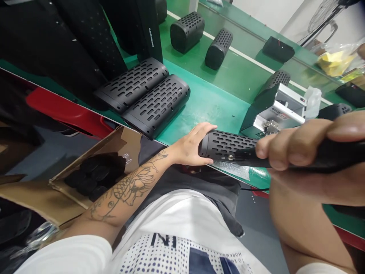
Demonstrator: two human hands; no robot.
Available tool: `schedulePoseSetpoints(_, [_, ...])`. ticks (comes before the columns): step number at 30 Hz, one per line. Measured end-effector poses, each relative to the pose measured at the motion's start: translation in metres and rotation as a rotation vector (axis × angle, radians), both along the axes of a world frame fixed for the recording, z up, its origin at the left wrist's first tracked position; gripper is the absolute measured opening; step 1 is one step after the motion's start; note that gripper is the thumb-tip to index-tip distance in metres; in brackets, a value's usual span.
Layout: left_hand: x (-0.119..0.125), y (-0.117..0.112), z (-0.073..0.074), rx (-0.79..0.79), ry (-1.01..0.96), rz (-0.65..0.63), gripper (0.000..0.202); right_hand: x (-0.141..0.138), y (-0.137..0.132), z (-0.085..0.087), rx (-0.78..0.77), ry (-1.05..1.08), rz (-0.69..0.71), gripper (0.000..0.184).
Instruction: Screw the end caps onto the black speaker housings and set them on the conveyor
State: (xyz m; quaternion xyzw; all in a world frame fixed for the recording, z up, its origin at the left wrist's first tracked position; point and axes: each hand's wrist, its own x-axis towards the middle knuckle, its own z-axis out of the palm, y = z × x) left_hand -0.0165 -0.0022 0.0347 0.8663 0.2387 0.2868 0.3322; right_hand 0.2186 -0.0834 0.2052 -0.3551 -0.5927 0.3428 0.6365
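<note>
Left hand [191, 146]: clamped over the near end of the black slotted shell [228, 144], fingers on top, pinning it down.
Shell: on its side along the near edge of the green bench [205, 102]; its far end is hidden behind the right hand [299, 146].
Right hand: fist tight round a black driver [339, 156], close to the camera and blurred.
Driver: tip at the shell's lower side beside a small screw; rear cut off at the frame edge.
Hard to tell: whether the tip sits in that screw.
Cardboard box [114, 152]: below the bench edge, contents too dark to read.
</note>
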Motion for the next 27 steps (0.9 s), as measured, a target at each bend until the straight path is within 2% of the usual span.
schedulePoseSetpoints(2, [0.002,0.002,-0.005,-0.015,-0.082,-0.017,0.115,-0.028,0.007,-0.007,0.075,0.027,0.203,0.025])
schedulePoseSetpoints(3, [0.003,0.003,-0.007,-0.021,-0.121,-0.025,0.115,-0.038,0.012,-0.011,0.108,0.047,0.244,0.026])
schedulePoseSetpoints(7, [0.004,0.004,-0.009,-0.032,-0.168,-0.038,0.11,-0.06,0.027,-0.03,0.215,0.14,0.184,0.035])
schedulePoseSetpoints(13, [0.004,0.004,-0.004,-0.031,-0.165,-0.052,0.104,-0.065,0.025,-0.035,0.076,0.052,0.246,0.037])
schedulePoseSetpoints(18, [0.003,0.006,-0.003,-0.018,-0.142,-0.078,0.103,-0.065,0.025,-0.039,0.08,0.032,0.293,0.034])
schedulePoseSetpoints(23, [0.002,0.006,0.001,-0.052,-0.099,-0.067,0.104,-0.058,0.025,-0.043,0.041,-0.001,0.431,0.023])
schedulePoseSetpoints(27, [0.002,0.006,0.002,-0.023,-0.107,-0.054,0.101,-0.059,0.023,-0.048,0.01,0.003,0.447,0.023])
